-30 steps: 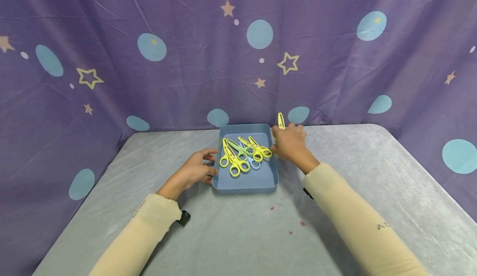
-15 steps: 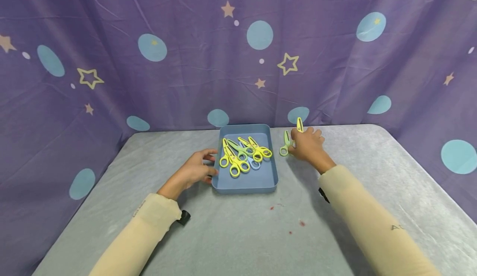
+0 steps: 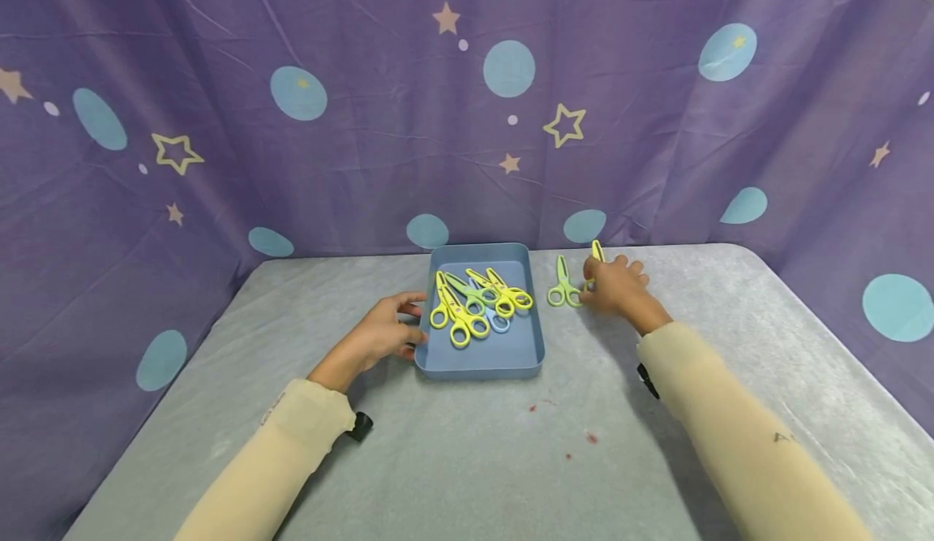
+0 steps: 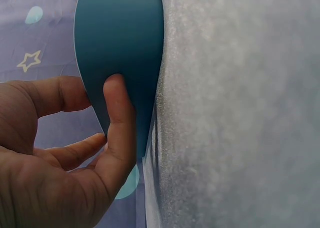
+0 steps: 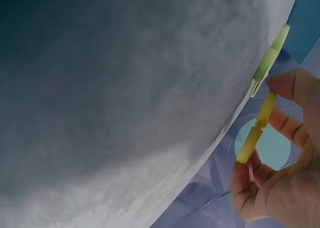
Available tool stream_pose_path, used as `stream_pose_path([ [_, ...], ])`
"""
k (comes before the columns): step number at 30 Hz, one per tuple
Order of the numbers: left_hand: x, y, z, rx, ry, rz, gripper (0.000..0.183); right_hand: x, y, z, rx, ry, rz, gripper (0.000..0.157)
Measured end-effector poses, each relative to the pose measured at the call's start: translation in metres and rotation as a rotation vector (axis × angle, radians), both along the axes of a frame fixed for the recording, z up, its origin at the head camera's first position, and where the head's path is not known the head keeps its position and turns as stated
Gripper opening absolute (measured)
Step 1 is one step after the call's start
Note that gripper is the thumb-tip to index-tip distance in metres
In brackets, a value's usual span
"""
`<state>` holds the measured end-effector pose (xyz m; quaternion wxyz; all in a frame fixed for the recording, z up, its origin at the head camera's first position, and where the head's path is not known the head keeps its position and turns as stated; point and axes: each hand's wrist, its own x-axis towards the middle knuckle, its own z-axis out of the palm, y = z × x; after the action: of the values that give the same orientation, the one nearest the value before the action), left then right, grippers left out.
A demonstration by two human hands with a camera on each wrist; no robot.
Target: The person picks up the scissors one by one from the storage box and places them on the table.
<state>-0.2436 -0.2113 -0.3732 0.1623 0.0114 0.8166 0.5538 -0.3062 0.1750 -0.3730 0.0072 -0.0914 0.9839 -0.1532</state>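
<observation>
My right hand (image 3: 619, 285) pinches a pair of yellow scissors (image 3: 597, 250) by its handle loops (image 5: 258, 128), low over the table, blades toward the curtain. Just left of it, green scissors (image 3: 562, 283) lie on the table. A blue-grey tray (image 3: 481, 360) stands in the middle, holding several scissors: yellow ones (image 3: 454, 307), a green pair (image 3: 467, 289) and a light blue pair (image 3: 499, 320) partly covered. At the tray's left side my left hand (image 3: 383, 328) holds the wall, one finger pressed on its outside (image 4: 119, 102) and another digit reaching over the rim.
A purple curtain (image 3: 350, 168) with stars and blue dots hangs right behind the table's far edge and along both sides. Grey cloth covers the table (image 3: 467, 460), with small red marks (image 3: 591, 438) in front of the tray. A dark wrist camera (image 3: 360, 427) sits under the left sleeve.
My right hand has moved rightward from the tray's right edge with the yellow scissors, which now sit lower. The green scissors beside the tray have come into view. The left hand stays put.
</observation>
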Motion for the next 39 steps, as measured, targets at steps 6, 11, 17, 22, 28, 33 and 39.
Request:
stream_pose_path([
  [6, 0.001, -0.001, 0.0, 0.007, -0.006, 0.003, 0.078, -0.006, 0.006, -0.001, 0.015, -0.055, 0.033, 0.034],
  [11, 0.0, -0.001, 0.0, 0.006, -0.004, 0.007, 0.079, -0.008, 0.01, -0.003, 0.028, -0.083, 0.05, 0.033],
  [17, 0.0, 0.0, 0.0, -0.001, -0.009, 0.013, 0.079, -0.009, 0.012, -0.002, 0.042, -0.105, 0.068, 0.032],
  [22, 0.0, 0.0, 0.0, -0.003, -0.012, 0.015, 0.079, -0.009, 0.013, -0.002, 0.049, -0.133, 0.064, 0.034],
  [28, -0.001, -0.001, 0.0, -0.006, -0.002, 0.009, 0.079, -0.007, 0.014, -0.003, 0.009, -0.163, 0.072, 0.039],
  [33, 0.0, -0.001, 0.001, -0.004, -0.003, 0.0, 0.078, -0.006, 0.015, -0.003, 0.004, -0.164, 0.083, 0.039],
  [39, 0.0, -0.001, 0.002, 0.004, -0.008, -0.003, 0.078, -0.004, 0.013, -0.001, 0.056, -0.16, 0.088, 0.04],
])
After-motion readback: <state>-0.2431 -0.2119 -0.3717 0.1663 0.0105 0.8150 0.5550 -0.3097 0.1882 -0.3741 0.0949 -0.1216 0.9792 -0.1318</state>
